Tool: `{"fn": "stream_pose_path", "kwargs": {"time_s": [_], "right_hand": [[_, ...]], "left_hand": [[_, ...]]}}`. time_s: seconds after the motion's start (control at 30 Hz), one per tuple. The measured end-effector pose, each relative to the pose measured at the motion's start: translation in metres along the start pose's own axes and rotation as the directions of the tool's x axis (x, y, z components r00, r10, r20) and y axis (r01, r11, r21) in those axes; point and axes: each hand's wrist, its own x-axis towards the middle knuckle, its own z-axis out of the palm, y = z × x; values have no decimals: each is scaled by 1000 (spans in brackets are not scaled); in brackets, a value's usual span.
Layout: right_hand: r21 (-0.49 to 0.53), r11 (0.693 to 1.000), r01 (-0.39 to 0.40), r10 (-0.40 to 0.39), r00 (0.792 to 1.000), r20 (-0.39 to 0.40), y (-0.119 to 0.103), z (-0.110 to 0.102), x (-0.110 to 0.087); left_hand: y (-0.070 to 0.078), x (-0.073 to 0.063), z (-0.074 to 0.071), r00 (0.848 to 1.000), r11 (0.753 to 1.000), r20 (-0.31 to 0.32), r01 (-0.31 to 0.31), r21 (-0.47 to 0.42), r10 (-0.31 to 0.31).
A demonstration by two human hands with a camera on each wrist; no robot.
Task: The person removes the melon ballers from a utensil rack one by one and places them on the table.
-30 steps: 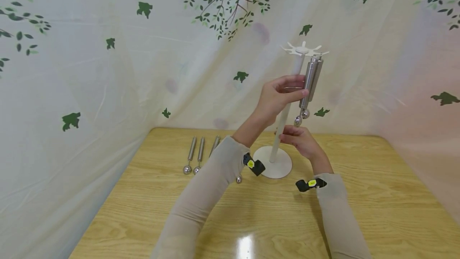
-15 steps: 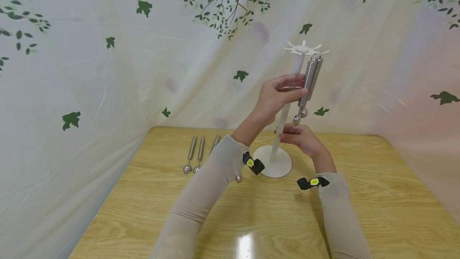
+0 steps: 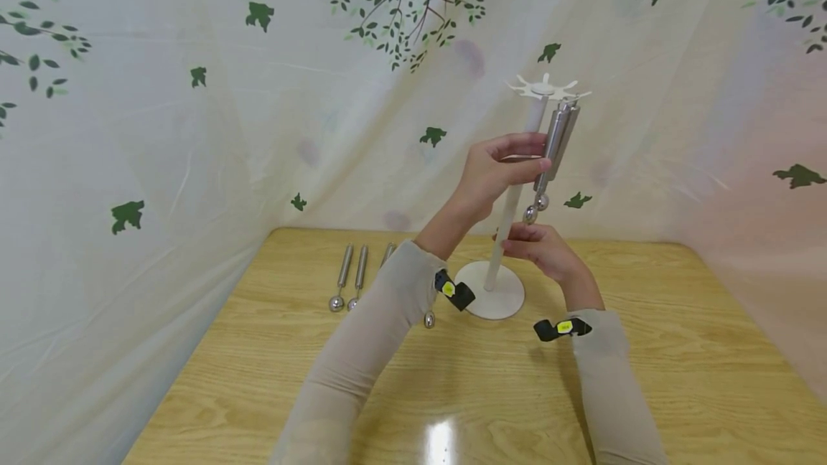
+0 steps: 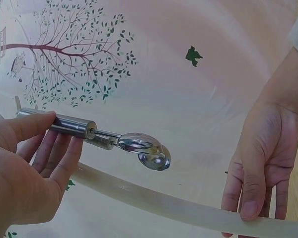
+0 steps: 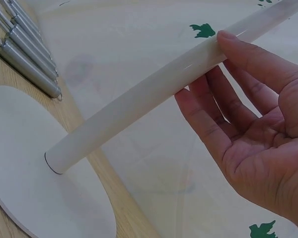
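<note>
A white stand with a round base (image 3: pixel 494 300) and a spoked top (image 3: pixel 544 87) stands on the table. At its right side hang steel melon ballers (image 3: pixel 559 142), handles up and small round bowls (image 4: pixel 139 144) down. My left hand (image 3: pixel 497 167) pinches the handle of the nearer melon baller (image 4: pixel 72 125) between thumb and fingers, just below the spokes. A second one overlaps it from behind. Lower down, my right hand (image 3: pixel 539 253) holds the white pole (image 5: pixel 139 101), thumb on one side and fingers on the other.
Several more melon ballers (image 3: pixel 345 268) lie on the wooden table (image 3: pixel 271 379) left of the stand, partly hidden by the left sleeve (image 3: pixel 375 336). One bowl (image 3: pixel 429 319) shows beside that sleeve. A printed curtain (image 3: pixel 362 128) hangs behind the table.
The bowls of the hanging melon ballers have swung slightly left, with my left hand still on the handle. My right hand stays at the pole.
</note>
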Motion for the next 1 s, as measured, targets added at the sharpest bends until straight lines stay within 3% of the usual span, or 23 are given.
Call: {"fn": "stream_pose_path", "kwargs": {"time_s": [0.27,0.6,1.0], "right_hand": [[34,999,-9,9,1000,2,-1,1,-1],[-24,1000,-16,16,1000,-9,-2,1,0],[56,998,21,-22,1000,16,0,0,0]], "left_hand": [[5,3,-3,1000,994,1,7,108,-7],[11,4,-5,999,993,37,14,121,-19],[18,4,-4,998,991,47,32,127,-38]]}}
